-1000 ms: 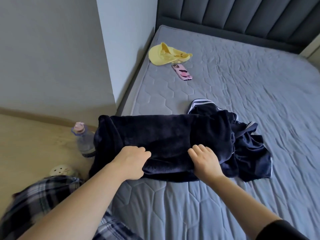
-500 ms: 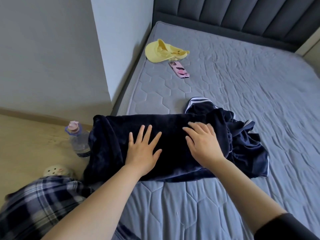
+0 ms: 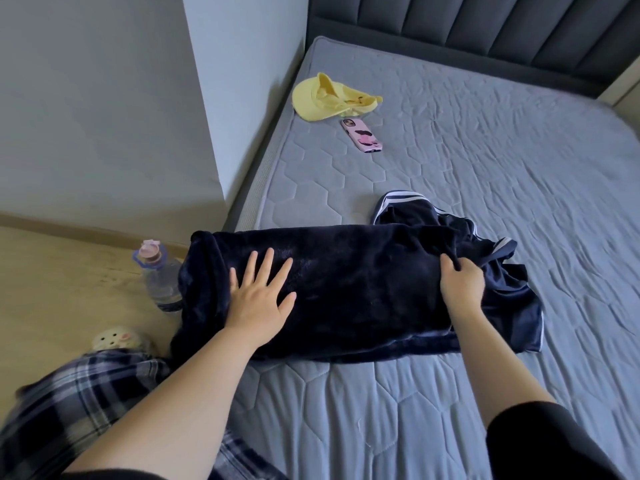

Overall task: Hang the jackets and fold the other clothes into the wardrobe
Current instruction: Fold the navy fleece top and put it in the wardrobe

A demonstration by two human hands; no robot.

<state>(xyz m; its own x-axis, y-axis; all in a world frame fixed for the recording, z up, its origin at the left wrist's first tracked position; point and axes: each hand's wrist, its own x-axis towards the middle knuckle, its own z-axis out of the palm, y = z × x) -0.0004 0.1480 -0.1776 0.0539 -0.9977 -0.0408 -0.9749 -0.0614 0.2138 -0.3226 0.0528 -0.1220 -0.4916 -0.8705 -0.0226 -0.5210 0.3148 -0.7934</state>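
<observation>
The bed carries the work; on it, under both hands, lies the dark plush garment, already doubled into a long band, its left end hanging off the edge; a striped navy piece lies bunched beneath the right hand; folding is the step in hand. The left hand presses flat, fingers spread; the right hand pinches the band's right end; next, probably, that end is carried across toward the left hand.

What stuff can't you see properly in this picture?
- Right hand fingertips, head view: curled into the dark fleece garment.
- Striped garment: mostly under the fleece.
- Water bottle base: behind the fleece's hanging edge.
- Wardrobe: out of frame.
- Plaid trousers: blurred.
</observation>
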